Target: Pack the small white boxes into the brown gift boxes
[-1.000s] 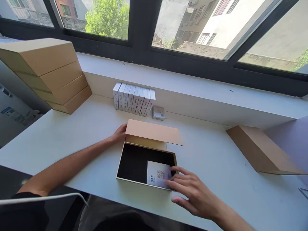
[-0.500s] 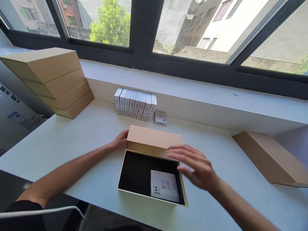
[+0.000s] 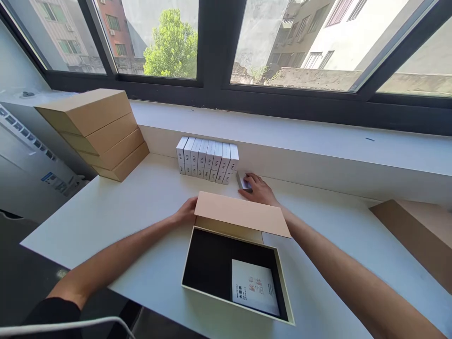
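One small grey carton (image 3: 242, 182) is grasped in my right hand (image 3: 260, 190), near the back wall (image 3: 300, 169) — white tabletop (image 3: 325, 207) stretches rightward. My left hand (image 3: 186, 211) meets the left edge of the brown lid (image 3: 242, 213) — whether it grips, I can't tell. The open box (image 3: 208, 259) holds one printed carton (image 3: 254, 286).

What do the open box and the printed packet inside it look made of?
Open box: probably rigid cardboard; its tan flap looks matte, straight-edged and stiff. Printed packet: likely card, perhaps coated; it looks pale, flat and smooth under the lettering.
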Demonstrator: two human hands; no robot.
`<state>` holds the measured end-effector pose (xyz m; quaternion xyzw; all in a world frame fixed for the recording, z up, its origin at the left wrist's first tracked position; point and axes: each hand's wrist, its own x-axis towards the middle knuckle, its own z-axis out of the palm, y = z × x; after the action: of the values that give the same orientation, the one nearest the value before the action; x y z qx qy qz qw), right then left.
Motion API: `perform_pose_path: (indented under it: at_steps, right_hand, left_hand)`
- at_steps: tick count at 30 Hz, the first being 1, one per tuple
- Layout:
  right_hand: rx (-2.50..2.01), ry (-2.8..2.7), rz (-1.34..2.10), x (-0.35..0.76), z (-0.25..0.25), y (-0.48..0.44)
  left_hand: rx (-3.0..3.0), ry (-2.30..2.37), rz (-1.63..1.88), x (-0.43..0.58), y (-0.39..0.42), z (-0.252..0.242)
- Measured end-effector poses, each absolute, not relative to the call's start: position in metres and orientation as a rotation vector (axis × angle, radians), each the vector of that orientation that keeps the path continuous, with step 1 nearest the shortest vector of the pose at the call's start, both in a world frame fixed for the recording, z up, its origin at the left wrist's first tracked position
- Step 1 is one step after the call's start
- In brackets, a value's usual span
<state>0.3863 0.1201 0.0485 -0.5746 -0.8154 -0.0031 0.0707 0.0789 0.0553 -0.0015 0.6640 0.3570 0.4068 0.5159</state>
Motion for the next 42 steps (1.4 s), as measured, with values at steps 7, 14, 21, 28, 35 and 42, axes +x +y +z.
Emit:
perform_pose_path:
  at_steps: [7,14,21,28,35,42]
  right_hand:
    - [-1.770,-2.633,-0.096,0.431,0.068,0.044]
    - [-1.732,-2.753,0.134,0.467,0.076,0.000]
    - [-1.748,-2.633,0.229,0.482,0.067,-0.036]
    - [-1.696,-2.135,0.066,0.475,0.087,-0.097]
    - [-1.167,-2.297,-0.139,0.380,0.117,-0.148]
    - [-0.916,-2.784,0.111,0.377,0.097,-0.144]
  left_hand:
    - [1.570,0.859,0.946,0.076,0.054,-0.002]
    - [1.567,0.917,0.945,0.073,0.050,-0.002]
    - [1.607,1.019,0.963,0.071,0.050,-0.003]
    - [1.645,1.032,0.960,0.070,0.050,0.000]
    - [1.651,1.030,0.956,0.069,0.048,0.002]
    - [1.697,1.009,0.924,0.070,0.048,0.003]
